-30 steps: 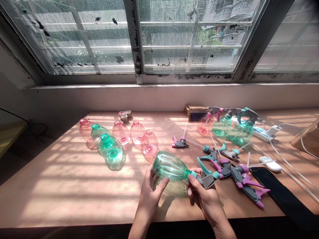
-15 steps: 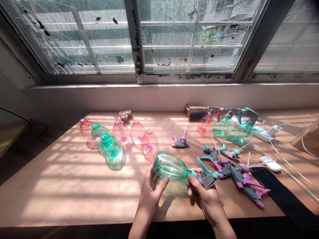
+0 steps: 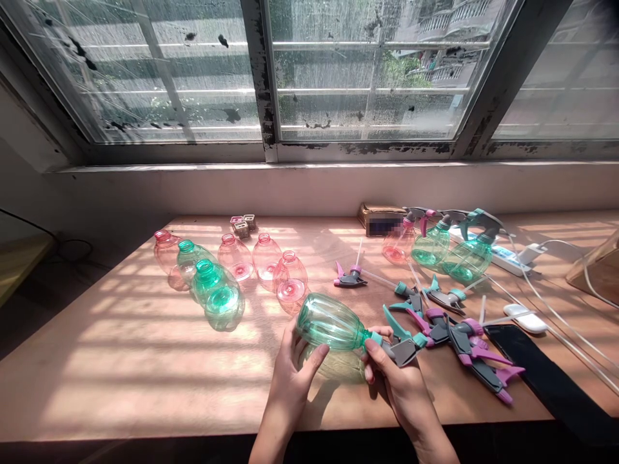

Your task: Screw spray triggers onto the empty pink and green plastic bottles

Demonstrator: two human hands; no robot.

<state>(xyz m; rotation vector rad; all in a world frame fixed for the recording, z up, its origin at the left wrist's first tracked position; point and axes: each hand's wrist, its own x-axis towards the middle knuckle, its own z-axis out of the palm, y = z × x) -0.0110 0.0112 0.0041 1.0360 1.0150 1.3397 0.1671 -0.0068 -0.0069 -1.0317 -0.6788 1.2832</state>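
Observation:
A clear green spray bottle (image 3: 331, 322) lies sideways in the air above the table's front, its neck toward the right. My left hand (image 3: 294, 364) is closed around the bottle's base end, thumb on the near side. At the neck, my right hand (image 3: 394, 374) grips the teal collar of the grey and teal spray head (image 3: 401, 345), which sits on the bottle's mouth. How tightly the collar is screwed on cannot be seen. Just right of my right hand lie several loose spray heads, grey with purple (image 3: 467, 341) or grey with teal (image 3: 445, 296).
Open-topped pink bottles (image 3: 290, 283) and green bottles (image 3: 217, 296) stand on the left. Bottles with spray heads (image 3: 467, 258) stand at the back right, near a power strip (image 3: 507, 258). A black phone (image 3: 541, 374), white case (image 3: 525, 318) and cables lie right. Small cubes (image 3: 243, 225) sit behind.

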